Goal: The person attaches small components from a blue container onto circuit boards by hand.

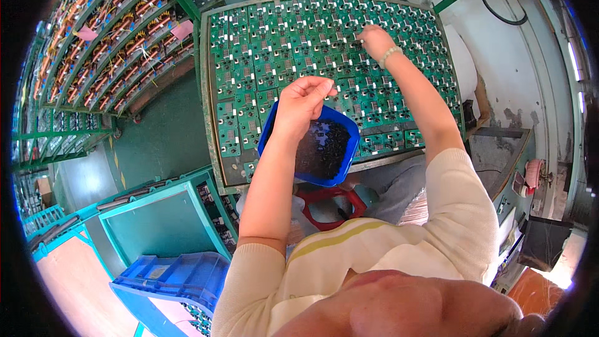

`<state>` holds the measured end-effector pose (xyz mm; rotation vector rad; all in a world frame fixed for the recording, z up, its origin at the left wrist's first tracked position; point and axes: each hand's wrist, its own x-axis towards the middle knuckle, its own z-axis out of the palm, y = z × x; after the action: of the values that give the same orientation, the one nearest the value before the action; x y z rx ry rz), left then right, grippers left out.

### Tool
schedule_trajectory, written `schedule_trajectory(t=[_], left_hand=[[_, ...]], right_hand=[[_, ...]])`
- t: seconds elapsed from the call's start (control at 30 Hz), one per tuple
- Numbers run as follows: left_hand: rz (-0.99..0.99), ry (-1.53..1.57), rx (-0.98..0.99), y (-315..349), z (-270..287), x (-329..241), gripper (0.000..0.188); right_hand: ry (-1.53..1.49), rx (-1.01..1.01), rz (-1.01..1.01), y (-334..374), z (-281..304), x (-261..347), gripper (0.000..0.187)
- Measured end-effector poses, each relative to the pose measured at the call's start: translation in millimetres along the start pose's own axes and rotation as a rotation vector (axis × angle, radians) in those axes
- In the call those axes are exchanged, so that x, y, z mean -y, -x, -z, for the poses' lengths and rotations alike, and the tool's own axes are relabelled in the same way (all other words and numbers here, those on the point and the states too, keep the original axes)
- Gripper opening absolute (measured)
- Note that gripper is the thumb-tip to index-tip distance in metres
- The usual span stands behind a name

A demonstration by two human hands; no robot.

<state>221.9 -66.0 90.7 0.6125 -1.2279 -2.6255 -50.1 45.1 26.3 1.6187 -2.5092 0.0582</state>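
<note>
Green circuit boards (309,50) lie in close rows across the work table, each with small black and white parts on it. My left hand (304,105) is above a blue plastic bin (268,134), thumb and fingers pinched together; whatever they hold is too small to make out. Many small black components (321,150) fill the bin, which sits at the table's near edge. Farther out, my right hand (376,42) reaches over the boards toward the back right. Its fingers are closed down at a board, and anything in them is hidden.
A rack (118,43) with rows of wired copper-coloured parts stands at the left. Nearer, a teal cart (162,218) and a blue crate (168,281) are at the lower left. A red stool (337,206) is below the table edge. A wall (518,68) bounds the right.
</note>
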Motion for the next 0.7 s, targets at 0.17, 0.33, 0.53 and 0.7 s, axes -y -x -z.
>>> schedule_trajectory(t=[0.17, 0.33, 0.53, 0.7], left_hand=[[-0.020, 0.058, -0.042, 2, 3, -4, 0.016], [0.060, 0.032, -0.033, 0, 5, 2, 0.013], [0.112, 0.021, -0.016, 0, 2, 2, 0.021], [0.139, 0.037, -0.013, 3, -4, -8, 0.013]], right_hand=[[-1.200, 0.036, -0.050, 34, 87, 96, 0.015], [-1.326, -0.005, 0.073, 57, 103, 124, 0.019], [-1.174, -0.126, 0.111, 55, 102, 122, 0.012], [-0.800, -0.331, -0.267, 17, 73, 53, 0.014]])
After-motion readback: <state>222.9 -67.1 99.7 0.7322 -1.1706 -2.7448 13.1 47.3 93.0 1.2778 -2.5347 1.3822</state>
